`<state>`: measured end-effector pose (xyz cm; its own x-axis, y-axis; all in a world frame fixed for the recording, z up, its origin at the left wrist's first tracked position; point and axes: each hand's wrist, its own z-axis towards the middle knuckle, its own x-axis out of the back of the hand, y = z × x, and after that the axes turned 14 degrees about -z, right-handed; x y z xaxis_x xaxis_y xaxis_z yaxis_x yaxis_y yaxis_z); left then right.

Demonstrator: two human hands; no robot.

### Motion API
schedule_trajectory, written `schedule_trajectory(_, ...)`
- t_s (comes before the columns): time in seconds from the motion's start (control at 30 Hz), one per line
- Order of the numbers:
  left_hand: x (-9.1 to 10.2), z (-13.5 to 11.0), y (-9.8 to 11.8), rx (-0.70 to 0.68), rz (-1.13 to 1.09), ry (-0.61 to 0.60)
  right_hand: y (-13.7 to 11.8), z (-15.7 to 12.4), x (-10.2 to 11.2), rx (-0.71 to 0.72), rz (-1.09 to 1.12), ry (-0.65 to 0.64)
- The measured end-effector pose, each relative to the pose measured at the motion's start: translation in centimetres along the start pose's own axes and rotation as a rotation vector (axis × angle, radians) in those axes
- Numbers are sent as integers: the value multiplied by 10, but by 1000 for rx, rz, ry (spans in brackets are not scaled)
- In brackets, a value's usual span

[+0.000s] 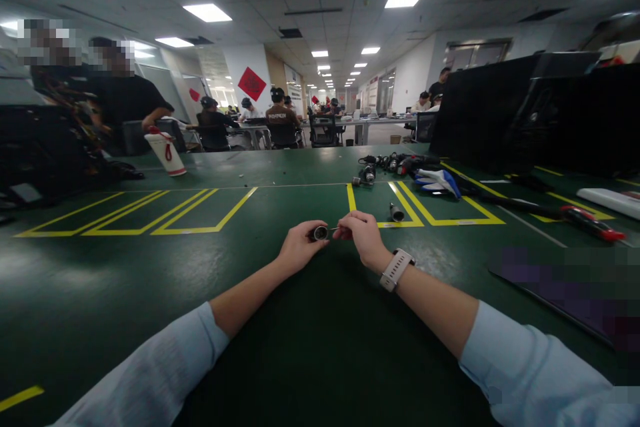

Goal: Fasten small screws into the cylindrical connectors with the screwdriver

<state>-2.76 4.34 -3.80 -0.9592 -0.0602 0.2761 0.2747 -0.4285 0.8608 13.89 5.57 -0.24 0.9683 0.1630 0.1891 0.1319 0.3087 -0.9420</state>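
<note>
Over the green table my left hand (303,243) is closed round a small cylindrical metal connector (320,233), its round open end turned up towards me. My right hand (361,235), with a watch on the wrist, pinches a thin pin-like piece (334,229). That piece points left at the connector; whether its tip touches I cannot tell, and its kind is too small to make out. Just beyond my right hand, a grey metal cylinder (397,212) lies inside a yellow taped outline.
Dark cables with metal connectors (369,172) lie farther back, beside blue-and-white gloves (437,182). A red-and-black tool (593,223) and a dark flat panel (560,293) are at right. A white cup (167,152) stands at back left, a person's hand near it. Black cases (500,107) border the right.
</note>
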Motion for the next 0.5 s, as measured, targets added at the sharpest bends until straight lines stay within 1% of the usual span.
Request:
schedule_trajectory(0.1,0,0,1,-14,25,1,0,-2,1,9,12,7)
schedule_trajectory(0.17,1,0,4,-27,64,-13,-3,-6,2,58,-42,9)
schedule_trajectory(0.27,1,-1,10,-39,147,-38,-8,-11,4,199,-285,7)
schedule_trajectory(0.33,1,-1,12,-48,192,-55,-10,-12,4,249,-406,-1)
schedule_trajectory(0.5,1,-1,9,-59,217,-66,-5,-5,4,147,-314,-10)
